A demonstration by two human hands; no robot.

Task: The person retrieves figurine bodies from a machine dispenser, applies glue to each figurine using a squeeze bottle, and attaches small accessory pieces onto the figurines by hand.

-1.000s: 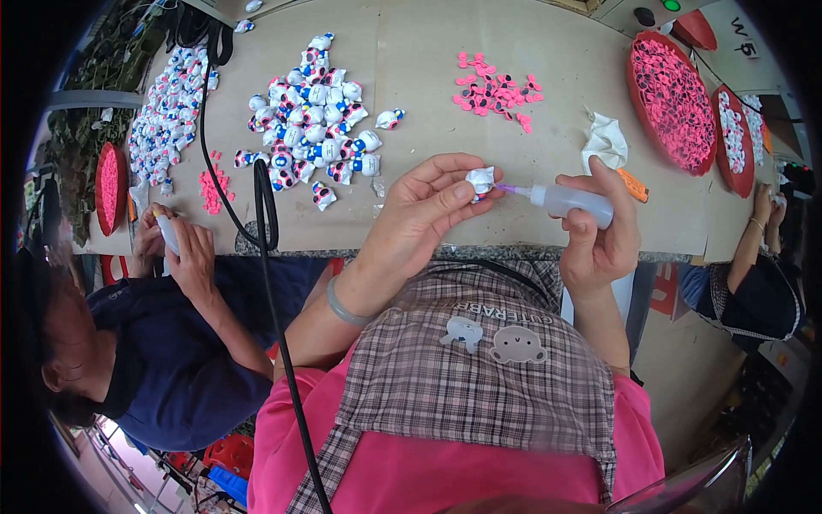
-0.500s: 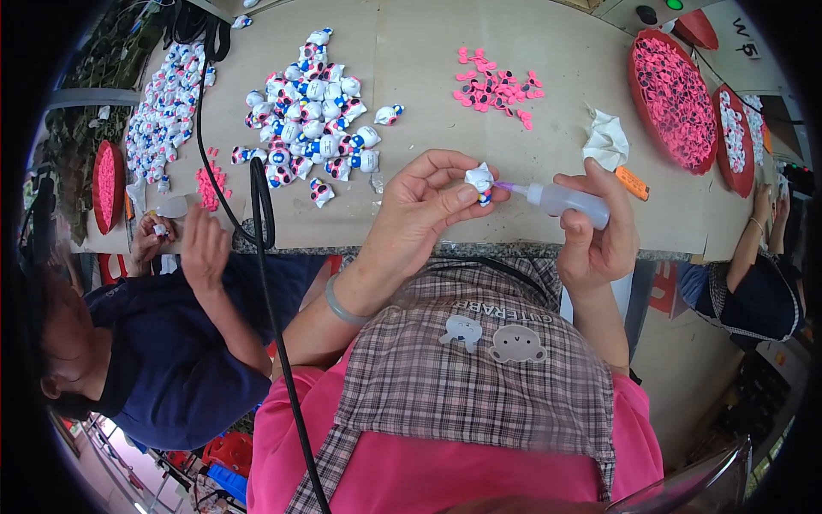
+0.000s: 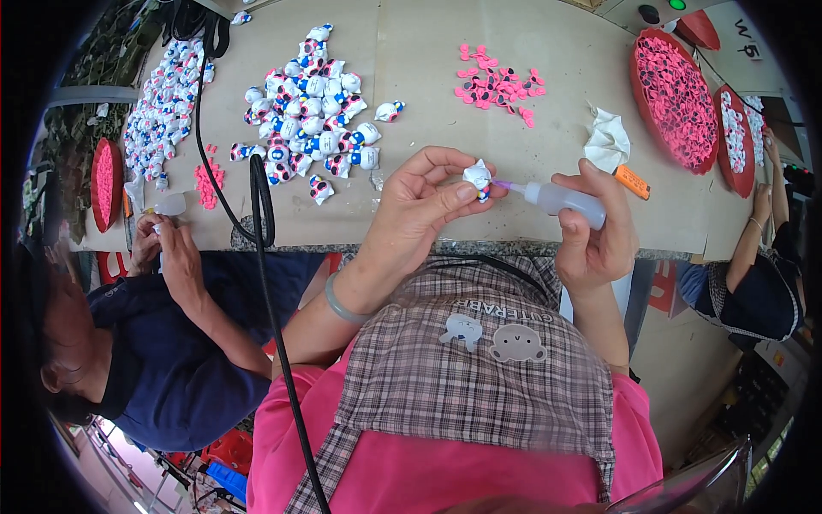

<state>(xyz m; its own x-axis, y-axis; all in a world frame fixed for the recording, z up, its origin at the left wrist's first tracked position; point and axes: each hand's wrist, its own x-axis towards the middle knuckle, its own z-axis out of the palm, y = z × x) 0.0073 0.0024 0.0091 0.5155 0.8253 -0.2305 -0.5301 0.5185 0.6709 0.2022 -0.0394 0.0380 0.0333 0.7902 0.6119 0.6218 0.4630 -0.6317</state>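
Observation:
Between the fingers of my left hand [image 3: 425, 199] is a small white cat-like figurine [image 3: 477, 175] with blue and yellow below its head. My right hand [image 3: 604, 227] grips a translucent squeeze bottle [image 3: 565, 204] with a thin purple tip. That tip points left and meets or nearly meets the figurine's side; contact is too small to tell. Beyond my left hand lies a heap of white, blue and pink figurines [image 3: 312, 111]. Farther off, ahead of the bottle, pink pieces with dark parts [image 3: 499, 86] are scattered on the table [image 3: 411, 77].
A crumpled white tissue [image 3: 608, 140] and an orange object [image 3: 632, 182] lie beyond my right hand. Red trays [image 3: 634, 73] of small parts stand at right. A black cable [image 3: 267, 295] crosses at left. A co-worker's hands [image 3: 167, 248] work at left; another person's arm [image 3: 753, 227] shows at right.
The figurine has turned slightly in my left fingers, and the bottle has shifted a little left with it. At left, the co-worker's hands have come together.

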